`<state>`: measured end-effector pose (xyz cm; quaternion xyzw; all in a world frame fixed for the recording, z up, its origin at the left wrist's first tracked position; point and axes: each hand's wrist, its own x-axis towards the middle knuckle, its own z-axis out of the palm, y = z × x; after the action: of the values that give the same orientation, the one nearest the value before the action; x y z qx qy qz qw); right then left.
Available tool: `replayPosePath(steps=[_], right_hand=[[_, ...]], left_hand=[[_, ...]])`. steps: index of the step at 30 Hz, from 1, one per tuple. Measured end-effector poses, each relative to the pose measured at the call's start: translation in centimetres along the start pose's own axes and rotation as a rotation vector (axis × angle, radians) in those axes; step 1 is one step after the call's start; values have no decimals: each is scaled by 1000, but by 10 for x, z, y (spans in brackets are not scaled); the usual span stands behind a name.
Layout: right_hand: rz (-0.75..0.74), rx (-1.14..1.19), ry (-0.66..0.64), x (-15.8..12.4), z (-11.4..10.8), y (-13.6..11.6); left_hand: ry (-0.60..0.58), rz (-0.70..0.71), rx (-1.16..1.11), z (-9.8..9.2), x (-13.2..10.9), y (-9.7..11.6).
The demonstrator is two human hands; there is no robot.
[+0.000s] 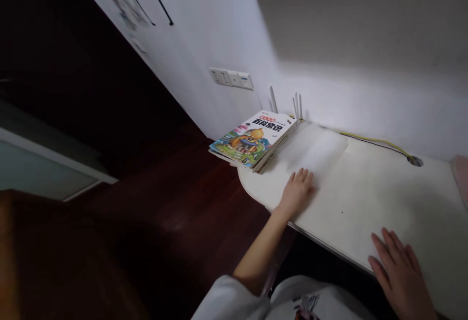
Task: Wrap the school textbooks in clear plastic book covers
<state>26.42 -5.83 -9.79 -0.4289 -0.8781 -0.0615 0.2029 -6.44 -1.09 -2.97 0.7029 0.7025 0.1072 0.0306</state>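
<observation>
Stack of books sits at far left end of the desk, colourful cover on top, overhanging the edge slightly. White sheet of paper lies flat just right of the stack. Left hand rests palm down on near edge of paper, fingers together, flat, holding nothing. Right hand flat on near desk edge, fingers spread narrow, empty. Yellow cable runs along far edge to a round hole. White antennas behind books. Wall switch panel far left. Dark wood floor left.
</observation>
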Motion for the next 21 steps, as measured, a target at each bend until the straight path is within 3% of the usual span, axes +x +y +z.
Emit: replayPosePath(steps=[4,6,8,11,16,18,21], right_hand=[[0,-3,19,4,2,1],[-6,-4,35,6,3,2],[-20,-14,40,6,4,3],[-40,-39,46,4,7,6],[-49,-59,68,4,9,7],[-41,-64,64,5,9,6],[-30,-69,41,7,6,4]], left_hand=[[177,63,16,-58,21,-34],[186,-44,121,-87,36,-54],[110,-243,227,-106,52,-73],[13,-403,259,-111,71,-95],[-93,-430,237,-103,88,-110],[-116,-419,223,-113,94,-113],[-90,-425,212,-146,101,-119]])
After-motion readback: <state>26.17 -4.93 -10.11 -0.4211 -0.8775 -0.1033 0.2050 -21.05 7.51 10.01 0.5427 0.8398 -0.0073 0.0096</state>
